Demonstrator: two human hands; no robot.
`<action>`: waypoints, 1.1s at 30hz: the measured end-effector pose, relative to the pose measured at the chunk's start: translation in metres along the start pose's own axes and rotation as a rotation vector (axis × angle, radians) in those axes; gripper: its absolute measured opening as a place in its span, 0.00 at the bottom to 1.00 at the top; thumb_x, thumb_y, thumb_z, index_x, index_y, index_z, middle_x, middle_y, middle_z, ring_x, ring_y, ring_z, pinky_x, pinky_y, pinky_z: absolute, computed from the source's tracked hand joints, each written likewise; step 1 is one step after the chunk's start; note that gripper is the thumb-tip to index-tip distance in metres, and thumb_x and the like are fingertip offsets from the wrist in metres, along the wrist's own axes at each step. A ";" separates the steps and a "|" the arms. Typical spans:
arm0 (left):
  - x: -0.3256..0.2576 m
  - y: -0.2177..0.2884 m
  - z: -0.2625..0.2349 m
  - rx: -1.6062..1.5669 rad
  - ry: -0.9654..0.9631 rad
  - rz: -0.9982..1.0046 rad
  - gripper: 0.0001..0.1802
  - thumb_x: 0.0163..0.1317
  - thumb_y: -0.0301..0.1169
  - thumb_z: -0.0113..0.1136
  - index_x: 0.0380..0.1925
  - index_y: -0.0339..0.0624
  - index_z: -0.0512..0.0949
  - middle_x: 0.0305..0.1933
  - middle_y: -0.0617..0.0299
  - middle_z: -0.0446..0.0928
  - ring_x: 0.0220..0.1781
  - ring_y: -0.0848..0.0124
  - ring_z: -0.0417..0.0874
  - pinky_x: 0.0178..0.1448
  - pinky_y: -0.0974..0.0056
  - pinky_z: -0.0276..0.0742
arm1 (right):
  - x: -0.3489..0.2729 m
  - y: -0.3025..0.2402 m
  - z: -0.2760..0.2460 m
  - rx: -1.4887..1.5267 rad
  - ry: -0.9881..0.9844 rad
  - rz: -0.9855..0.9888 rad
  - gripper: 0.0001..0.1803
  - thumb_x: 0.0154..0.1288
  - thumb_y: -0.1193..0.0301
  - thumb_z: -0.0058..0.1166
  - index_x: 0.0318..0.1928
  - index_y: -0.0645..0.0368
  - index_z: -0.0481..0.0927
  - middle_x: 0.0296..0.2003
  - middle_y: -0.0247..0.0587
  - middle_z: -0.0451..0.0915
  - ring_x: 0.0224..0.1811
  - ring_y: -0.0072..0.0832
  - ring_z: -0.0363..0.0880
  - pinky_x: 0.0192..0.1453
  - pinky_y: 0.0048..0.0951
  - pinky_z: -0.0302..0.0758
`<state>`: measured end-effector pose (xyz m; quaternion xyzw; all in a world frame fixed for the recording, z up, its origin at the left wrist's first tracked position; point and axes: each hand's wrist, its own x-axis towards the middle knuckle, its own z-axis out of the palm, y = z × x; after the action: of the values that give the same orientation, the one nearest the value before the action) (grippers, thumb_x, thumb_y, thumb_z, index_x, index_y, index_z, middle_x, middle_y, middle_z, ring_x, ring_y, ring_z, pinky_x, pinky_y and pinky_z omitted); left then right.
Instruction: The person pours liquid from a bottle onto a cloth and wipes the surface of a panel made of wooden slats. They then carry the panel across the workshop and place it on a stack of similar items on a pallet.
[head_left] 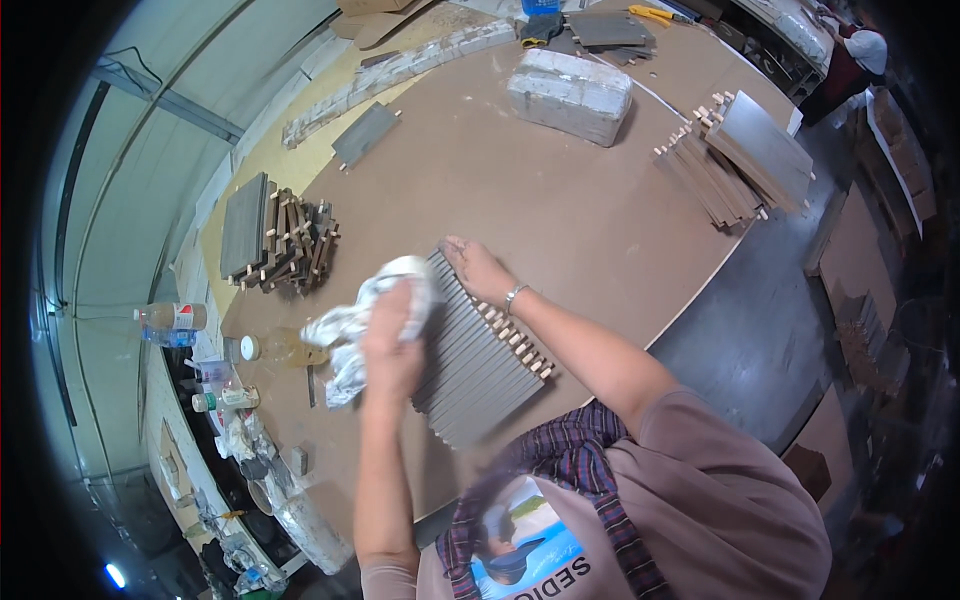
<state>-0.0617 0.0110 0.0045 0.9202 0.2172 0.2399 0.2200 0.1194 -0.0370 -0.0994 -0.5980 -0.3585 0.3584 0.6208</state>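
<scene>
Crumpled white rag [352, 330] in left hand [390, 345], right hand [478, 268] flat on ribbed grey slats [475, 365].

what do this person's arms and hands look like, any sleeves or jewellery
Both forearms are bare, with no gloves on the left hand or the right hand. A thin silver-coloured metal bracelet circles the right wrist. Short taupe-brown fabric sleeves end above the elbows. No cables or markings are visible.

Brown table [520, 190] with slat stacks [480, 360]
</scene>
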 end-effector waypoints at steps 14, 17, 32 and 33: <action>-0.020 0.048 0.011 0.035 -0.115 0.031 0.25 0.46 0.14 0.55 0.49 0.34 0.81 0.56 0.46 0.79 0.63 0.51 0.77 0.69 0.55 0.69 | -0.020 -0.006 -0.005 0.019 -0.087 -0.040 0.26 0.80 0.57 0.35 0.65 0.64 0.67 0.61 0.51 0.73 0.66 0.34 0.69 0.71 0.29 0.62; -0.055 0.016 -0.010 0.051 -0.161 0.025 0.26 0.41 0.11 0.54 0.44 0.36 0.83 0.53 0.48 0.81 0.61 0.53 0.79 0.67 0.53 0.71 | -0.014 -0.007 -0.015 0.069 -0.106 -0.034 0.28 0.80 0.55 0.34 0.64 0.66 0.68 0.61 0.51 0.74 0.66 0.35 0.70 0.71 0.29 0.62; -0.056 0.031 -0.004 0.144 -0.193 0.067 0.28 0.37 0.15 0.56 0.44 0.39 0.83 0.54 0.58 0.80 0.45 0.57 0.76 0.53 0.57 0.75 | -0.004 0.013 -0.003 0.116 -0.054 -0.067 0.22 0.80 0.61 0.38 0.56 0.69 0.74 0.49 0.47 0.80 0.52 0.28 0.76 0.62 0.26 0.71; -0.046 0.041 0.006 0.160 -0.171 0.093 0.28 0.37 0.15 0.56 0.44 0.40 0.83 0.53 0.58 0.79 0.46 0.57 0.76 0.53 0.57 0.74 | -0.001 0.020 -0.002 0.105 -0.043 -0.088 0.22 0.80 0.61 0.39 0.56 0.69 0.74 0.49 0.47 0.80 0.52 0.27 0.76 0.62 0.26 0.71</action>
<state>-0.0829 -0.0474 0.0049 0.9611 0.1734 0.1522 0.1522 0.1201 -0.0378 -0.1196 -0.5403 -0.3785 0.3617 0.6587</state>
